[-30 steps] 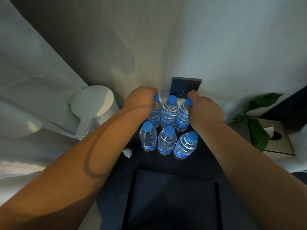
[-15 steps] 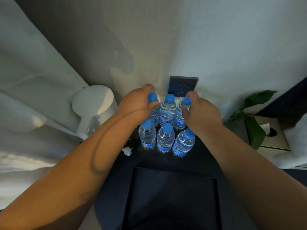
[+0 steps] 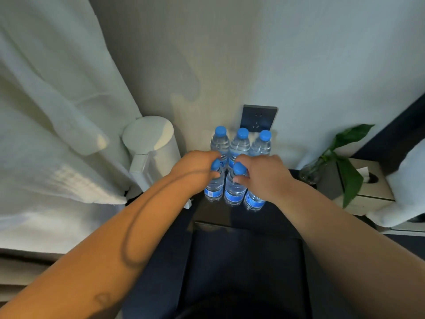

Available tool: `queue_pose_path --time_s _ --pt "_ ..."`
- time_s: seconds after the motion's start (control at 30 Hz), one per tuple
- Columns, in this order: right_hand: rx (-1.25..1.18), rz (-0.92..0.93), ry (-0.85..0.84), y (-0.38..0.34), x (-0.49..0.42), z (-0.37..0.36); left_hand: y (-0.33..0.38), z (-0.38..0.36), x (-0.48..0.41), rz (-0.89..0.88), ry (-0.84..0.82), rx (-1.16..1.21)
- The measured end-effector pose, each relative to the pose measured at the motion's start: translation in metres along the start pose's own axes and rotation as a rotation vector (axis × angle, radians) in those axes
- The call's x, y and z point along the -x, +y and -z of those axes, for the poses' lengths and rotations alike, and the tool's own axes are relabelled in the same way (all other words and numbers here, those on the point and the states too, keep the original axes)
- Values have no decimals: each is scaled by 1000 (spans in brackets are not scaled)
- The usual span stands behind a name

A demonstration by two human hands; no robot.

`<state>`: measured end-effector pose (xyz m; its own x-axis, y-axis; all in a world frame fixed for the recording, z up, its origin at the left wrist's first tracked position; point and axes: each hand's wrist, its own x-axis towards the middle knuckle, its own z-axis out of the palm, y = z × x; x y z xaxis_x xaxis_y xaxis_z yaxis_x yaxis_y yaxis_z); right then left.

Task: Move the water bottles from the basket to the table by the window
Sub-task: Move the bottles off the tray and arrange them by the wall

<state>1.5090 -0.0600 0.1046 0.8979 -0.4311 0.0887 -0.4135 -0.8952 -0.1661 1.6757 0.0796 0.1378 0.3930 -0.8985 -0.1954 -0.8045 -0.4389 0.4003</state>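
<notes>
Several clear water bottles with blue caps stand in two rows on the dark table [image 3: 271, 217] against the wall. The back row has three bottles [image 3: 239, 143]. My left hand [image 3: 195, 168] is closed around the neck of the front left bottle [image 3: 215, 187]. My right hand [image 3: 264, 173] grips the neck of the front middle bottle [image 3: 234, 189]. My right wrist hides the top of the front right bottle [image 3: 254, 201]. No basket is in view.
A white electric kettle [image 3: 151, 148] stands left of the bottles, its plug [image 3: 188, 203] lying by the table edge. White curtains [image 3: 53, 111] hang at the left. A wall socket [image 3: 258, 118], a plant [image 3: 340, 162] and a tissue box [image 3: 365, 180] sit behind and right.
Both hands have let go of the outer back-row bottles and come forward onto the necks of the front left and front middle bottles.
</notes>
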Motion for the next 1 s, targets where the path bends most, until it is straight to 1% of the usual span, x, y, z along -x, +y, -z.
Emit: queue_pose_path --time_s 0.07,0.2,0.3,0.47,0.53,0.6,0.7,0.8,1.0 --pt "39 -1 21 -2 -4 0 -1 -2 -1 12 21 8" --pt "3 -43 57 -6 -10 2 -4 -3 -5 -28 56 25" --pt "-15 -82 16 -5 -15 4 -7 -4 -10 -71 60 48" --pt "-124 -96 -33 1 -17 1 -7 -3 -17 -113 62 74" --pt "-92 -74 15 3 -13 -4 -8 -6 -20 -102 98 98" --pt "-12 -42 83 4 -11 -10 -7 -9 -21 -59 165 119" --pt "44 -27 126 4 -12 -13 -5 -15 -22 -5 248 50" --pt "54 -30 115 5 -13 -15 -2 -13 -23 -4 226 24" --pt "63 -49 132 5 -12 -16 -3 -3 -24 -99 116 -82"
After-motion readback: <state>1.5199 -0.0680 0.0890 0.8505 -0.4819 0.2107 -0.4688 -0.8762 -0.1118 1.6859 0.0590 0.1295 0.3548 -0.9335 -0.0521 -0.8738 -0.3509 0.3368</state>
